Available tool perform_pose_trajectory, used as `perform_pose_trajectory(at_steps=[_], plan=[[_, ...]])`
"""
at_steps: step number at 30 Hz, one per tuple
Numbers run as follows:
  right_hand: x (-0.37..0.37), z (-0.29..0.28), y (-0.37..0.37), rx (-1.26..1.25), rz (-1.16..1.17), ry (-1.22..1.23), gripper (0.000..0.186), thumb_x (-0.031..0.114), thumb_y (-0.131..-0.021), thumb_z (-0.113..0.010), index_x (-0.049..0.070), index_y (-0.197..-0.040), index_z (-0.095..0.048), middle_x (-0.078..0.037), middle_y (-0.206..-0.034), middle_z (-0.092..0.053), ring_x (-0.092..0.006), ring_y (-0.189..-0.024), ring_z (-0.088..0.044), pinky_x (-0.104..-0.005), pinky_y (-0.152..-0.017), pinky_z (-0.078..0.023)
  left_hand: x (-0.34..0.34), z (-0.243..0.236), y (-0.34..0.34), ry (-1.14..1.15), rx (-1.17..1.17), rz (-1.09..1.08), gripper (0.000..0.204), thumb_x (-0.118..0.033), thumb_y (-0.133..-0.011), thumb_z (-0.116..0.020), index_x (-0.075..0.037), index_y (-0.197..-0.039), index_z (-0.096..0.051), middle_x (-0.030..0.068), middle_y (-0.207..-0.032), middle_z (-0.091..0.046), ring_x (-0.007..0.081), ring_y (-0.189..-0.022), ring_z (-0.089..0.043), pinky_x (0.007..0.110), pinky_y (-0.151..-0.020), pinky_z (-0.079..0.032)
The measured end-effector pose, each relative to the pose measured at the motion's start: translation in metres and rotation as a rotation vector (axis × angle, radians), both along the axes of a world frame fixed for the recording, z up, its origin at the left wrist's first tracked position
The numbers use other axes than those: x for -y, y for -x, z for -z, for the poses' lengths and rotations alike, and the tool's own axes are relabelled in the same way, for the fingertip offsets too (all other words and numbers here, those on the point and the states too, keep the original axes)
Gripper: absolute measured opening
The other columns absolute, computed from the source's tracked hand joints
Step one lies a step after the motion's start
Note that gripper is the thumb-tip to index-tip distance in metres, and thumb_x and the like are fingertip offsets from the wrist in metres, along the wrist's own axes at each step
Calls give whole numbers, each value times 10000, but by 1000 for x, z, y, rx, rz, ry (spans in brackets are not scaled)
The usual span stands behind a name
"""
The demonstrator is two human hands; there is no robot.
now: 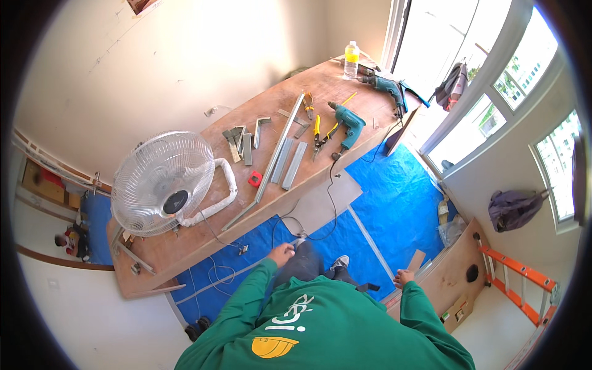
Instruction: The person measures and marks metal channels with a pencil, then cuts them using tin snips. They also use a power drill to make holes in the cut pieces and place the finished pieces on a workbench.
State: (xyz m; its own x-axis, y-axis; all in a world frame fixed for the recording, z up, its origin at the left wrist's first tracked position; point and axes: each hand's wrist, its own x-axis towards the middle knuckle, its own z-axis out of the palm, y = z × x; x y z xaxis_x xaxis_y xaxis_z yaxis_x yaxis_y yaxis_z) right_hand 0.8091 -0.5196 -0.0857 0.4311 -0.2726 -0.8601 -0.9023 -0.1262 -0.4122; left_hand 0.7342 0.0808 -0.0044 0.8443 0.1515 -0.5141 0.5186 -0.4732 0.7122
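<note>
Blue sheeting [394, 191] covers the floor around you, and a wooden bench [327, 80] stretches from eight o'clock round to one. Your left hand [282, 254] is at six, its fingers curled in; you cannot tell from this view whether they grip anything. Just beyond it, also toward six, lies the cable [300, 234], the thing nearest that hand. Your right hand [404, 279] sits between four and five with its fingers partly bent, right beside a brown piece [417, 259] at four; whether they have hold of it, you cannot tell. On the bench you have a fan [161, 183] at nine, pliers [308, 106] at twelve, and a green drill [351, 127] and a bottle [351, 60] toward one. An orange ladder [518, 269] leans at four.
</note>
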Motion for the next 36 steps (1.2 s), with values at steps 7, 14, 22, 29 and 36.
perform_pose_trajectory(at_steps=[7, 14, 22, 29, 36], plan=[[-42, 27, -54, -5, -185, -200, 359, 270, -951, -781, 107, -1261, -701, -108, -980, -742, -291, -874, -759, -521, -681, -591, -52, -51, -136, -208, 521, -345, 376, -236, -983, -726, -55, -1304, -647, 189, -1157, -694, 355, -1111, -666, 472, -992, -515], [-43, -45, -87, 121, -799, 122, 327, 274, -971, -775, 61, -1213, -727, -95, -933, -743, -246, -795, -737, -442, -637, -593, -122, -42, -301, -504, 672, -391, 677, -364, -927, -807, -33, -1443, -520, 230, -1248, -623, 430, -1162, -609, 515, -1012, -501], [-50, -118, -203, 39, -373, 111, 402, 308, -998, -746, 44, -1294, -679, -69, -948, -742, -205, -801, -742, -382, -695, -593, -161, -8, -406, -528, 176, -151, 585, -290, -942, -774, -29, -1406, -531, 264, -1331, -591, 470, -1228, -600, 526, -1059, -509], [-117, -146, -301, 284, -625, 3, 416, 302, -1020, -698, -14, -1289, -710, -92, -958, -751, -181, -807, -717, -368, -648, -566, -164, 18, -422, -565, 280, -232, 295, -94, -982, -570, 7, -1254, -516, 289, -1315, -612, 492, -1126, -662, 552, -983, -547], [-240, -167, -513, 869, -963, 48, 282, 188, -1027, -654, -41, -1181, -707, -86, -830, -713, -138, -727, -661, -330, -633, -519, -157, -79, -386, -314, 337, -412, 551, -489, -1113, -415, -81, -1478, -479, 276, -1079, -705, 496, -1060, -675, 560, -899, -519]])
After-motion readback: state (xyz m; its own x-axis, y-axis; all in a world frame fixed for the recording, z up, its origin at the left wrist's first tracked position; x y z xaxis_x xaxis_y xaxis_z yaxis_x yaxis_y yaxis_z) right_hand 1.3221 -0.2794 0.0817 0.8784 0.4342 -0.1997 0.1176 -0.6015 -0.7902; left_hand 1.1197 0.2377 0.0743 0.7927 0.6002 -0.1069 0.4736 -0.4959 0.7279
